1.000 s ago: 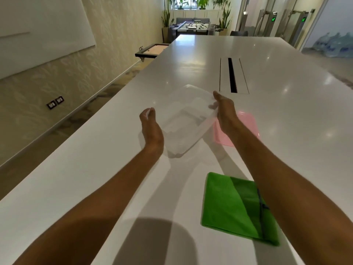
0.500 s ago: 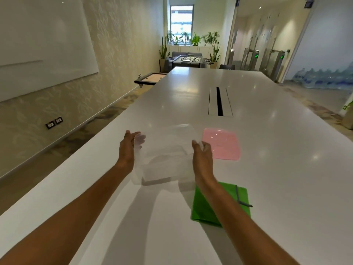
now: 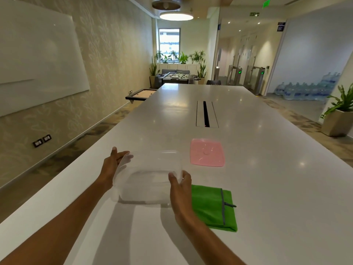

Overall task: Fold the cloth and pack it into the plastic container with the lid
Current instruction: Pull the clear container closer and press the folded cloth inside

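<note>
- I see my left hand (image 3: pixel 112 165) spread against the left wall of the clear plastic container (image 3: pixel 150 178), fingers extended along its rim, pressing rather than curled round it
- My right hand (image 3: pixel 180 190) grips the container's near right corner, thumb on the near side and fingers wrapped over the edge
- The container sits open side up on the white table (image 3: pixel 267 169), held between both hands
- The folded green cloth (image 3: pixel 212 207) lies flat just right of my right wrist, with a grey trim strip and small loop
- The pink lid (image 3: pixel 207 152) rests on the table beyond the cloth, apart from the container
- A green ceiling sign (image 3: pixel 254 14) is too blurred to read
</note>
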A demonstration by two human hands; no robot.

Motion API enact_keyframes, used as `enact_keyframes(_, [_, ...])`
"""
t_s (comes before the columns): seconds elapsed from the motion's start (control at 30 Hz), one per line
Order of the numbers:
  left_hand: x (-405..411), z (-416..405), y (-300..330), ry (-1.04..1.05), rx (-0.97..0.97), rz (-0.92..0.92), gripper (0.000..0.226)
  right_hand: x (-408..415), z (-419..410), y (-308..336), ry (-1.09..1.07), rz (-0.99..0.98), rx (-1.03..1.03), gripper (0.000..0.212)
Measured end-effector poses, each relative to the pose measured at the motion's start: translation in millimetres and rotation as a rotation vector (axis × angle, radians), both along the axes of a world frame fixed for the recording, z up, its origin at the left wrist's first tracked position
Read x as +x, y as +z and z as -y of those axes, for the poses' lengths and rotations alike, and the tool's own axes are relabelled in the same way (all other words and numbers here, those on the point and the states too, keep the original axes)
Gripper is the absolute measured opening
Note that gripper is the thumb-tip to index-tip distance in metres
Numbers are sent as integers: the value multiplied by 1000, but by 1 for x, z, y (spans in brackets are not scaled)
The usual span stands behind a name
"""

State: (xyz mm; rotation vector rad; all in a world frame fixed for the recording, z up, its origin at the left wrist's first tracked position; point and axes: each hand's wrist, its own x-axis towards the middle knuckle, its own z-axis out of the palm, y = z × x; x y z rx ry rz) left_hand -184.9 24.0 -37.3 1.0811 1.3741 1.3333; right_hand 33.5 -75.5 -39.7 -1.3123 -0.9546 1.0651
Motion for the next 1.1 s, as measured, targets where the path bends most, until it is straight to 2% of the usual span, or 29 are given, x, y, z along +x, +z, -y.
enact_keyframes(0.4, [-6,0,-13,-35,8,-92,62,0,7,-15,28,-3,-19,43])
enact_keyframes(0.57, [-9,-4,-13,-51,1,-167,58,2,6,-19,70,-37,-45,55])
enact_keyframes(0.63, [-10,-5,-13,5,22,-232,54,5,6,-19,103,-50,-66,60])
enact_keyframes(0.73, [-12,-2,-9,114,128,-264,45,16,6,-19,113,-53,-73,65])
enact_keyframes(0.83, [-10,2,4,154,247,-289,42,36,7,-15,77,-31,-20,59])
enact_keyframes(1.1, [55,22,54,83,528,-249,32,106,2,-13,-50,256,80,40])
